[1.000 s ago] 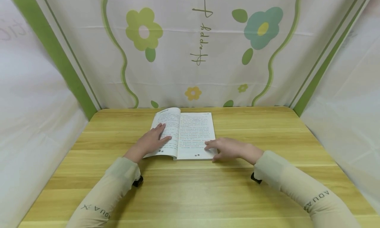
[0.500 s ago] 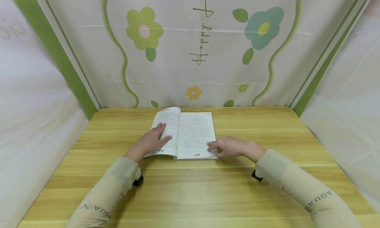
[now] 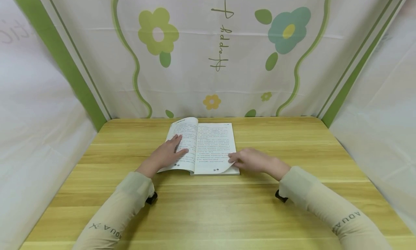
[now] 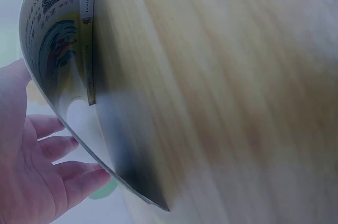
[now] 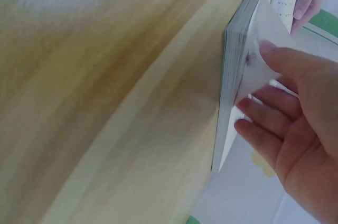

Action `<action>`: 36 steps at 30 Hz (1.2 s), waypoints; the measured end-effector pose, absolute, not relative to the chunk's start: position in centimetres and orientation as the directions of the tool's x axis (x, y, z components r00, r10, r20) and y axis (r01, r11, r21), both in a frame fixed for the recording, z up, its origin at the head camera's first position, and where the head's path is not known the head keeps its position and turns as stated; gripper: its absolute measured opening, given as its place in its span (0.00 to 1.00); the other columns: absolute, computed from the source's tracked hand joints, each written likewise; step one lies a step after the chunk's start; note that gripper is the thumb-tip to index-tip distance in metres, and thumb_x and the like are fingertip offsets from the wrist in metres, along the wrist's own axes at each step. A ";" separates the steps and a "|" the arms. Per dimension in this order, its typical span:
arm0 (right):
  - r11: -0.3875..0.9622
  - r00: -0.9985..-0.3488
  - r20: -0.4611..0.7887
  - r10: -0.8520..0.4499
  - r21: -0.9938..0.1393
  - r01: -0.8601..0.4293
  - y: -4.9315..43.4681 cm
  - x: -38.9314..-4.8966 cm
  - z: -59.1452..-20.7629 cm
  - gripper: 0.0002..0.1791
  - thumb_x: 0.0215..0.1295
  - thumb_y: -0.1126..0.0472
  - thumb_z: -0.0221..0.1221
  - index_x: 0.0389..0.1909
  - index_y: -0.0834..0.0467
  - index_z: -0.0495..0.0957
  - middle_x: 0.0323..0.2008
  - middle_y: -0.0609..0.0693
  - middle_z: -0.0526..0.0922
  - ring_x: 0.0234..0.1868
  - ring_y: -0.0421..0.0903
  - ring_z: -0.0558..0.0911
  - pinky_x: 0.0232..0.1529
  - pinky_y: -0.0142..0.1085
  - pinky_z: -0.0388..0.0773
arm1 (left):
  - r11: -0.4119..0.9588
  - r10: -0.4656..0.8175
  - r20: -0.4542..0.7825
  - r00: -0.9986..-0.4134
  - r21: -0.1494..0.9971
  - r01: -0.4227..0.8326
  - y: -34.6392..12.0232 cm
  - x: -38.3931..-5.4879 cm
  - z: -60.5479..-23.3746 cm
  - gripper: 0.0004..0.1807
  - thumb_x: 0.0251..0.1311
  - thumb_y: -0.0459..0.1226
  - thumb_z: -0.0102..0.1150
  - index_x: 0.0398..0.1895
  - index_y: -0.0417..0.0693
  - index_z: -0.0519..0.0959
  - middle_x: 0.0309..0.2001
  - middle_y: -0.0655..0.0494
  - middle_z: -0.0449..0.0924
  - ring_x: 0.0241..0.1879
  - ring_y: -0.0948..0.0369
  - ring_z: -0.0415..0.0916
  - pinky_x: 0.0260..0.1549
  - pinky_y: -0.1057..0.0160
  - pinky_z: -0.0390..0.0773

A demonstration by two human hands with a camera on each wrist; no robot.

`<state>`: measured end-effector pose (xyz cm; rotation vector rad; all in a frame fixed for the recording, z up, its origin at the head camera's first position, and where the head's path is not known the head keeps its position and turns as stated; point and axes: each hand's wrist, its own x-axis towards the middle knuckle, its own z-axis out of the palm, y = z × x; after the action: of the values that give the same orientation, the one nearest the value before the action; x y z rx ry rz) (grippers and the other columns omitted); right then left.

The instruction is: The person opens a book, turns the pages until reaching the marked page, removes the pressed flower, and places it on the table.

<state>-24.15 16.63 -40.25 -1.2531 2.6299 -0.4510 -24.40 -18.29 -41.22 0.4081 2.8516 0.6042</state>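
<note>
An open paperback book (image 3: pixel 214 143) lies near the back of the table, both visible pages covered in lines of print. My left hand (image 3: pixel 164 154) rests on the left page (image 3: pixel 187 129) with its fingers spread. In the left wrist view the left half bows up off the tabletop, showing a cover (image 4: pixel 59 49) with a colored picture underneath. At the near right corner my right hand (image 3: pixel 255 160) pinches the right page, whose corner (image 5: pixel 257 68) curls up off the page block (image 5: pixel 232 71). The right thumb is under the raised sheet in the right wrist view.
The wooden tabletop (image 3: pixel 208 214) stretches in front of and to both sides of the book. A white curtain (image 3: pixel 188 80) with printed flowers hangs right behind the table's back edge. White fabric panels (image 3: pixel 42 134) enclose the left and right sides.
My right hand has drawn back slightly from lying on the page corner and now pinches it, and that corner has lifted. The left hand has stayed in place.
</note>
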 end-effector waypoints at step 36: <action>0.582 -0.714 -0.037 -0.699 -0.609 -0.539 9.6 -22.5 -41.3 0.40 0.77 0.48 0.58 0.82 0.54 0.53 0.81 0.55 0.45 0.76 0.57 0.60 0.73 0.51 0.62 | 0.862 0.322 -0.109 -0.940 0.445 0.244 -18.1 -24.4 -41.2 0.43 0.77 0.54 0.48 0.82 0.38 0.48 0.81 0.41 0.43 0.77 0.37 0.45 0.73 0.39 0.53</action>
<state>-22.54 9.57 -41.34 -1.0188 2.5425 -0.8422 -24.44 -18.13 -41.18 0.4376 2.8560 0.6478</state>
